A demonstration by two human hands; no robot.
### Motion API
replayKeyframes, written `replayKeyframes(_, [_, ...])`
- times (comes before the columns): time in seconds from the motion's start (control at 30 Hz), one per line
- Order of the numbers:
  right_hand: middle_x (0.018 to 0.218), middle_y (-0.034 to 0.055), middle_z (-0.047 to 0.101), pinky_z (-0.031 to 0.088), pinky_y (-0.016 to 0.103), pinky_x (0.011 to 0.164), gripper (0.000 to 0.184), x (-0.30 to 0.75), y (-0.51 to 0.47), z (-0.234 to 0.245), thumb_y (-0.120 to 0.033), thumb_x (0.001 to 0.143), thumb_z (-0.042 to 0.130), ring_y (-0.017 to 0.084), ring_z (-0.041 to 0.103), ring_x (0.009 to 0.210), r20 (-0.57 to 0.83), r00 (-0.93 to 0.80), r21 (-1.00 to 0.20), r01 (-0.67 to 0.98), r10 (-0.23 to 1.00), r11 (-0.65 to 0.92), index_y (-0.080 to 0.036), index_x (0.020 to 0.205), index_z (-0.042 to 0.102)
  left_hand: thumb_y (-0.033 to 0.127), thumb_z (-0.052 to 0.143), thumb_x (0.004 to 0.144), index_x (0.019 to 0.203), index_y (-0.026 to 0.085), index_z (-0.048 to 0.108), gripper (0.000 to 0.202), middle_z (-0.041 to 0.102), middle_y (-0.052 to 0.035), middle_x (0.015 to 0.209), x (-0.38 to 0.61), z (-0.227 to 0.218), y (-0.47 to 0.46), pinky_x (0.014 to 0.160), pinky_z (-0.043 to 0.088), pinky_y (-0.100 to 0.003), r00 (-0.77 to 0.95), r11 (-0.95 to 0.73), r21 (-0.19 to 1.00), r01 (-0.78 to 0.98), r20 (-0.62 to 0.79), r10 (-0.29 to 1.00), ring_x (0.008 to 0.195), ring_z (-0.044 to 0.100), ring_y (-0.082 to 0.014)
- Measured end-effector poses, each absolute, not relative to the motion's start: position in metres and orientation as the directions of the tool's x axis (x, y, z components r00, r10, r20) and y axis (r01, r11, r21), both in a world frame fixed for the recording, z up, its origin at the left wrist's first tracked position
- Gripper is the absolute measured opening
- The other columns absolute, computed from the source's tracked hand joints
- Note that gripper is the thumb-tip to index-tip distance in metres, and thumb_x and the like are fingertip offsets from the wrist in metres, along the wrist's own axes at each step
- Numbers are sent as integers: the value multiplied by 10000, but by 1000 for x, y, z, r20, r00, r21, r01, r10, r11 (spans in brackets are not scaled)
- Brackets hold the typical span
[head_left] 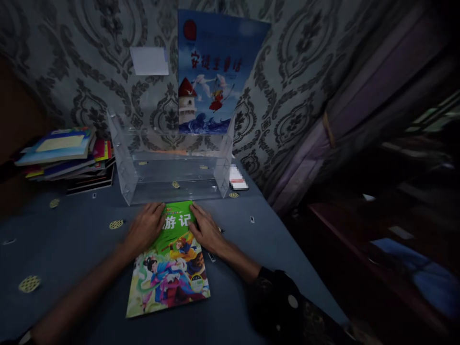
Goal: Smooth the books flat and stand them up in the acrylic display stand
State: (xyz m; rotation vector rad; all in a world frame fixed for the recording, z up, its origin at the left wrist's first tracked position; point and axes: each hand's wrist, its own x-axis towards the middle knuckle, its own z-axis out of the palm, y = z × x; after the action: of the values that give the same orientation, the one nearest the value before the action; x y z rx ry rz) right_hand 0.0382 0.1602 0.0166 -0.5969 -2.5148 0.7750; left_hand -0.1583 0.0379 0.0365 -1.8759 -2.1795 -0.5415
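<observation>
A green storybook (176, 268) with white title characters and cartoon figures lies face up on the table. My left hand (145, 225) grips its upper left edge and covers part of the title. On the upper right edge, my right hand (206, 230) has its thumb on the cover, with the other fingers along the side. Just beyond the hands is a clear acrylic rack (172, 191) with stepped tiers. A blue picture book (215, 76) with red characters stands upright at the rack's back right.
Several stacked books (68, 151) sit left of the rack. A red-and-white item (237, 177), partly blurred out, lies right of it. A white card (150, 61) shows before the patterned wall. The blue-grey table (273, 268) ends on the right, near a purple curtain (309, 139).
</observation>
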Motion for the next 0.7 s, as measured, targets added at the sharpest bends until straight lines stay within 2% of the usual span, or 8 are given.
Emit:
replayKeyframes(0.1, [1555, 183, 415, 370, 525, 1158, 577, 40, 160, 17, -310, 967, 451, 292, 407, 1429, 296, -809, -600, 257, 509, 758, -142, 1514, 384, 286, 377, 991, 1260, 190, 594, 358, 669, -118, 1177, -156, 32, 48, 987, 503, -450, -98, 42, 140, 989, 417, 903, 1080, 621, -279])
replayKeyframes(0.23, [1520, 216, 448, 341, 519, 1177, 629, 41, 161, 18, -299, 953, 455, 291, 397, 1433, 313, -812, -604, 230, 493, 763, -76, 1527, 326, 285, 389, 1000, 1280, 188, 588, 357, 670, -113, 1198, -149, 31, 62, 1019, 489, -432, -29, -26, 132, 991, 400, 916, 1096, 632, -262])
replayKeyframes(0.4, [1543, 189, 428, 352, 526, 1170, 742, 41, 163, 17, -274, 921, 500, 291, 407, 1428, 301, -799, -648, 228, 520, 727, -126, 1579, 192, 271, 409, 992, 1328, 193, 568, 380, 657, -112, 1254, -137, 33, 82, 1045, 474, -439, 40, -105, 164, 981, 358, 933, 1163, 614, -262])
replayKeyframes(0.6, [1556, 189, 413, 344, 522, 1181, 707, 44, 166, 6, -269, 934, 483, 290, 398, 1441, 342, -776, -689, 177, 530, 703, -122, 1574, 221, 240, 432, 969, 1384, 208, 545, 430, 647, -105, 1310, -126, 25, 96, 1065, 471, -429, 52, -126, 193, 973, 350, 935, 1198, 611, -249])
replayKeyframes(0.7, [1580, 145, 391, 337, 504, 1190, 706, 47, 170, -1, -247, 936, 483, 258, 385, 1453, 338, -774, -734, 139, 536, 664, -183, 1585, 211, 235, 433, 964, 1406, 224, 531, 452, 640, -94, 1345, -125, 18, 98, 1070, 479, -430, 27, -99, 192, 976, 348, 937, 1215, 613, -248])
